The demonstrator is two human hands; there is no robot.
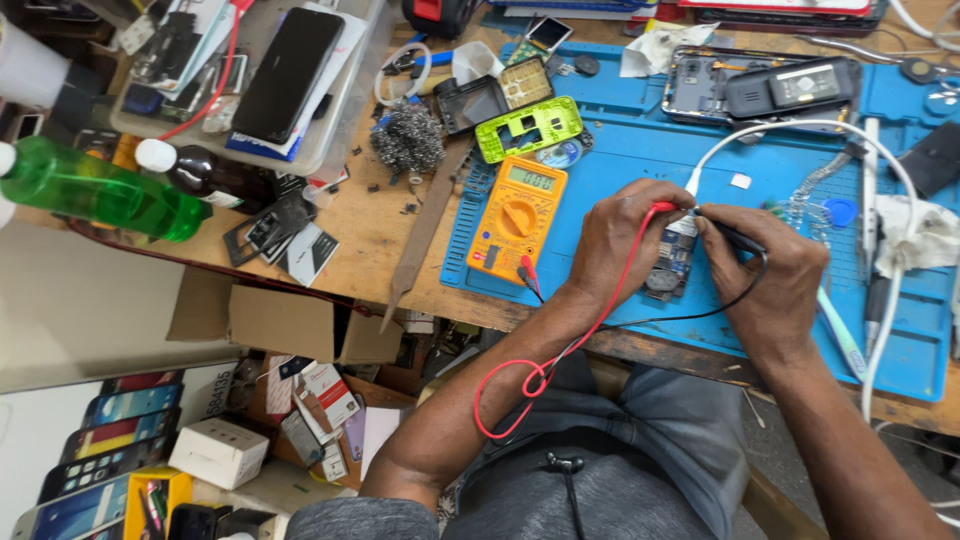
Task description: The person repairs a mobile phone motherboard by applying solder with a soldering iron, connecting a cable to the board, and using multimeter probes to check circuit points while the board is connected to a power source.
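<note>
The left hand pinches the thin red test probe between thumb and fingers, its tip held down on the small dark circuit board. The right hand is closed around the thin black test probe, whose tip meets the same board from the other side. The board lies between the two hands on the blue rubber work mat. Just left of the left hand sits the orange digital multimeter, with red and black leads looping from it towards the person's lap. Beyond it lies a lime green plastic phone frame. A white cable arcs above the right hand.
</note>
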